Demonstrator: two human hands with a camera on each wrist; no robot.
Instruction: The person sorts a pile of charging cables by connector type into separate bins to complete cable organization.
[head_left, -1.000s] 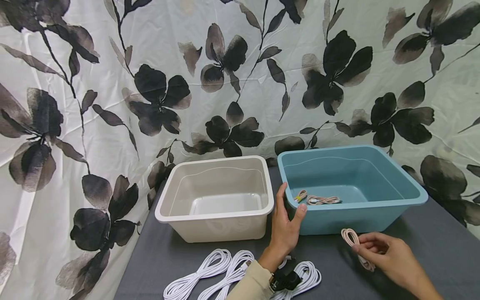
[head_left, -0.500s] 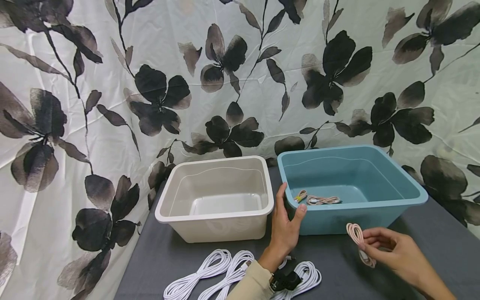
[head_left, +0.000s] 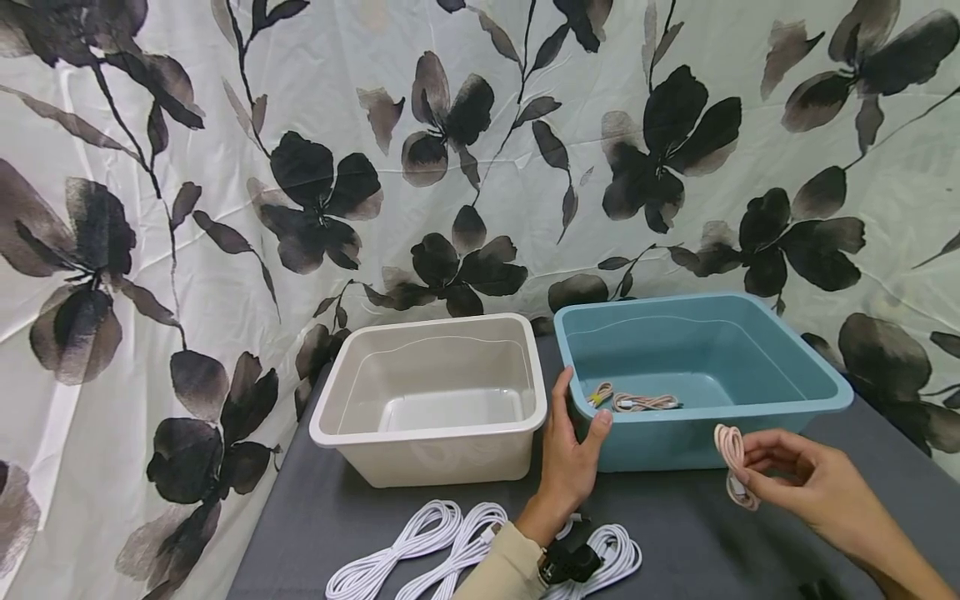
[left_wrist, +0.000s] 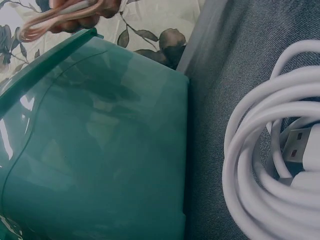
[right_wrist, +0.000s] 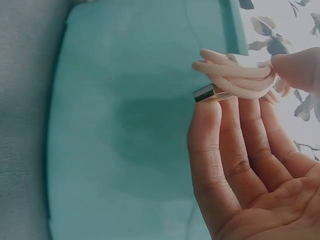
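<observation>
My right hand [head_left: 806, 479] pinches a coiled pink cable [head_left: 737, 467] between thumb and fingertips, in front of the blue bin [head_left: 705, 437] and apart from it. The right wrist view shows the pink cable [right_wrist: 240, 75] from near, with a metal plug end [right_wrist: 205, 93] poking out. My left hand [head_left: 573, 454] holds the blue bin's near left corner, thumb at the front and fingers along the side. Inside that bin lie two bundled pinkish cables [head_left: 645, 402], one with a yellow bit. The left hand is out of its own wrist view.
A beige bin [head_left: 435, 458] stands left of the blue one. Several coiled white cables [head_left: 420, 542] lie on the grey cloth [head_left: 300, 517] at the front, partly behind the left forearm. A floral curtain [head_left: 480, 167] hangs behind.
My right hand has lifted the pink cable and moved it to the right, up toward the blue bin's rim. The left hand has stayed on the bin.
</observation>
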